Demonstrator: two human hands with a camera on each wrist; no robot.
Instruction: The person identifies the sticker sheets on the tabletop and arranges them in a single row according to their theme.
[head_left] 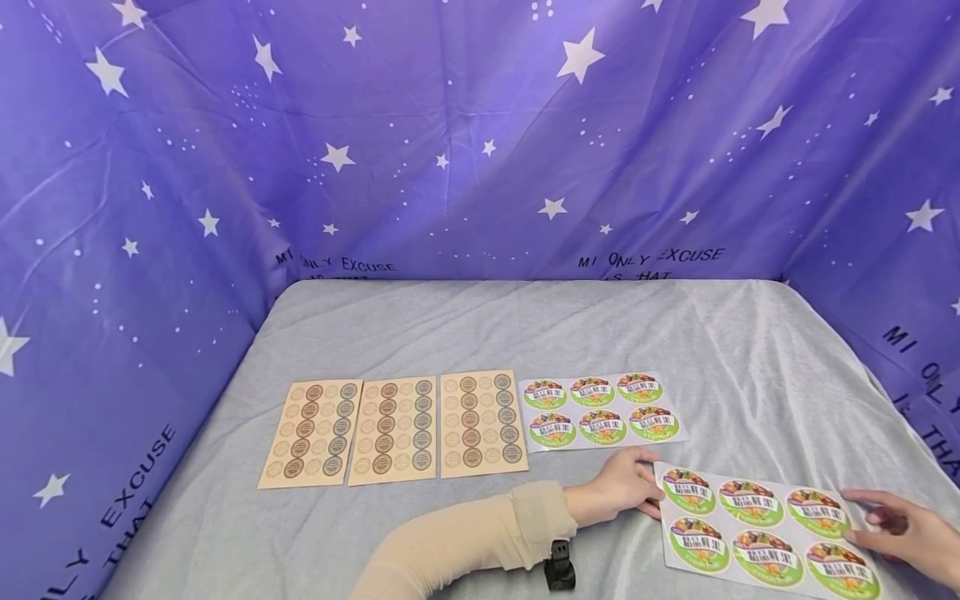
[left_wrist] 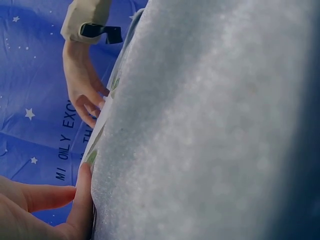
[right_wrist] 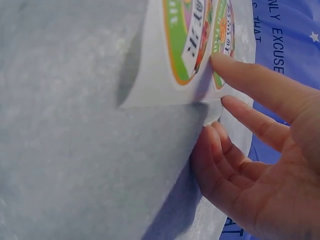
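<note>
A white sheet of oval fruit stickers (head_left: 761, 550), green with fruit pictures and dark lettering, lies at the front right between both hands. My left hand (head_left: 618, 487) pinches its upper left edge; the left wrist view has thumb and index finger (left_wrist: 82, 200) against that edge. At the sheet's right edge, my right hand (head_left: 911, 529) holds it between thumb and fingers. In the right wrist view the thumb (right_wrist: 240, 70) lies on the stickers, the other fingers are at the edge, and a sheet corner stands off the cloth over a shadow.
A second sheet of fruit stickers (head_left: 588, 440) lies just behind, at the middle. Left of it are three tan sheets of round stickers (head_left: 485, 423), (head_left: 393, 433), (head_left: 307, 435) in a row. Grey cloth (head_left: 450, 333) covers the table, and a purple starred curtain (head_left: 450, 125) surrounds it.
</note>
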